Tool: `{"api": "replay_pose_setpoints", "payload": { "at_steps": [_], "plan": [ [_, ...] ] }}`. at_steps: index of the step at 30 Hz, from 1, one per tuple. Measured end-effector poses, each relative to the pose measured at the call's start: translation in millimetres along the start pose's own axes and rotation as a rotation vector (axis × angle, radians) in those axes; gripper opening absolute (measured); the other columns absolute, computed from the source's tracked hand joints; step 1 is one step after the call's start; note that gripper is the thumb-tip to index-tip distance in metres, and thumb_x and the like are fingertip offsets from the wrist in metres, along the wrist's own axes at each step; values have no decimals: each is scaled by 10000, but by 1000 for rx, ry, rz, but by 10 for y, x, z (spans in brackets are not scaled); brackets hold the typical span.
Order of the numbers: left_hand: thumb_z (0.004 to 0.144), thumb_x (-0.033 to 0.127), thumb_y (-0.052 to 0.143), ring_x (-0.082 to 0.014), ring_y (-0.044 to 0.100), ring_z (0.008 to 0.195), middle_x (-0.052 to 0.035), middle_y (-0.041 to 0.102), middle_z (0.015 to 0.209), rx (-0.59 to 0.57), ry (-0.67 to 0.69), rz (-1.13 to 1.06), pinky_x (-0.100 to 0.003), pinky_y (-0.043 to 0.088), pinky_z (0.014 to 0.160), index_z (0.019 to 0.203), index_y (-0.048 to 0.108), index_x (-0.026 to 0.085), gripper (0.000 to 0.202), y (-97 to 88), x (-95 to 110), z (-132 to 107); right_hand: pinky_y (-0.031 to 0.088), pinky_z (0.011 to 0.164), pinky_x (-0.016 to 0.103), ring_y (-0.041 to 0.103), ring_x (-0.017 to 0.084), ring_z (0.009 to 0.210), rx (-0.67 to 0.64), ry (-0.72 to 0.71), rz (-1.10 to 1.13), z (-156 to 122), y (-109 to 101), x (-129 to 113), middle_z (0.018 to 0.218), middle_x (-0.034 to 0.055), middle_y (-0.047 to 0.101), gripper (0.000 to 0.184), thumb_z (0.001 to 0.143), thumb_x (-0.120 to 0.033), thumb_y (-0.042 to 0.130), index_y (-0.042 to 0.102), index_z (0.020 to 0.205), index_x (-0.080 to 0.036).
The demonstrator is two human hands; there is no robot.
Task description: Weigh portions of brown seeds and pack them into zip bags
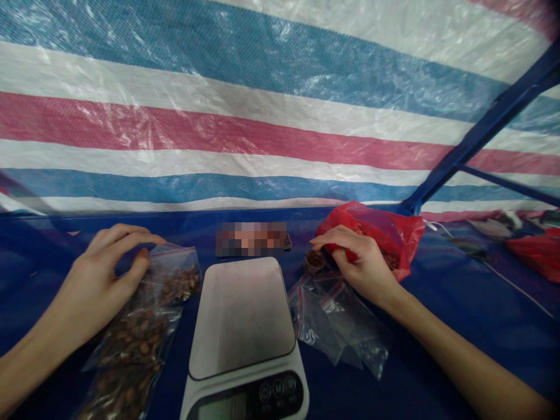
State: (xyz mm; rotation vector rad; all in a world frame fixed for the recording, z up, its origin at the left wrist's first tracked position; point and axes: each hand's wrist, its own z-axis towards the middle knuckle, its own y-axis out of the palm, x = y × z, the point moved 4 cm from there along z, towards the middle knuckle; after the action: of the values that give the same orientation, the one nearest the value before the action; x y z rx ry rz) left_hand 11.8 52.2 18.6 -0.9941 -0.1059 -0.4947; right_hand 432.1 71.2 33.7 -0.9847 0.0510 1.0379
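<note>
Digital scale sits nearest, on the blue tabletop. Leftward, overlapping zip bags of brown pieces stretch lengthwise away, the farthest's seal at its far end; the left hand, thumb and fingers parted, is at its corner. Rightward, the right hand curls between a brown-filled cup and a red plastic bag, grip unclear.

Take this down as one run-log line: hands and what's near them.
left hand: at filled zip bags | right hand: by small cup and red bag, contact unclear | scale: between hands
</note>
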Motion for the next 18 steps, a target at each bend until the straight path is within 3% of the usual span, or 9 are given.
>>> {"api": "replay_pose_setpoints", "payload": {
  "at_steps": [18],
  "plan": [
    [981, 437, 472, -326, 648, 1056, -64, 688, 1081, 12, -3, 3, -573, 499, 977, 1031, 697, 282, 278, -2, -15, 2, 556, 829, 366, 678, 202, 910, -27, -60, 16, -19, 15, -31, 928, 40, 774, 439, 880, 61, 437, 766, 1015, -197]
  ]
}}
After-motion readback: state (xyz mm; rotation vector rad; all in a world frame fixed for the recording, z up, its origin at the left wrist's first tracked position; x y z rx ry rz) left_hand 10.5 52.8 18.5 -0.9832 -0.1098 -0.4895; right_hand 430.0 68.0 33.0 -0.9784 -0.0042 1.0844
